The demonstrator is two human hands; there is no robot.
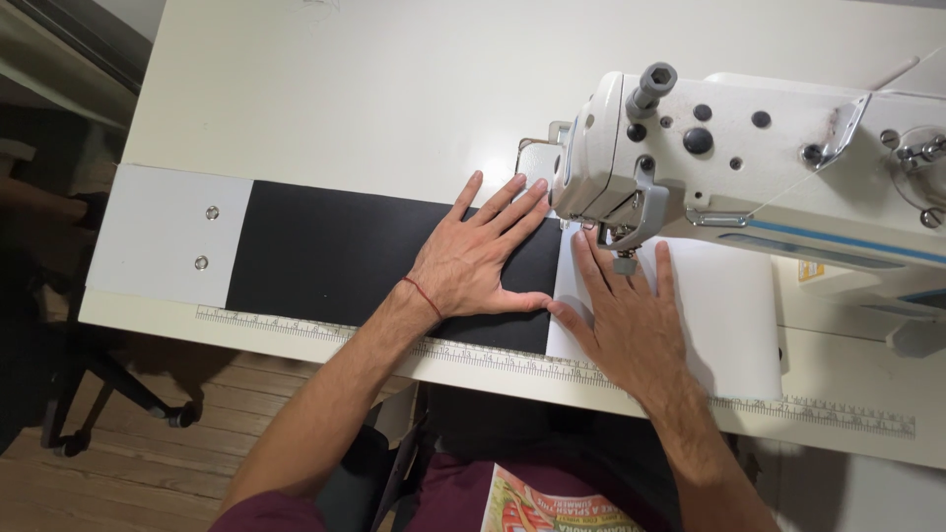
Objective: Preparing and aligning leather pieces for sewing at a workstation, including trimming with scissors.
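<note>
Both our hands lie flat, palms down, fingers spread, gripping nothing. Left hand (473, 261) presses the long black rectangular fabric strip (335, 256), pinning it to the white sewing table (345, 89). Right hand (626, 320) presses the white fabric panel (729, 296) just right of it; thumbs nearly meet where black ends against white. We judge the flat pressure keeps both layers smooth and aligned. Needle area of the white industrial sewing machine (749, 148) sits just beyond the right fingertips. The printed measuring ruler strip (296, 323) runs along the table edge under both wrists.
</note>
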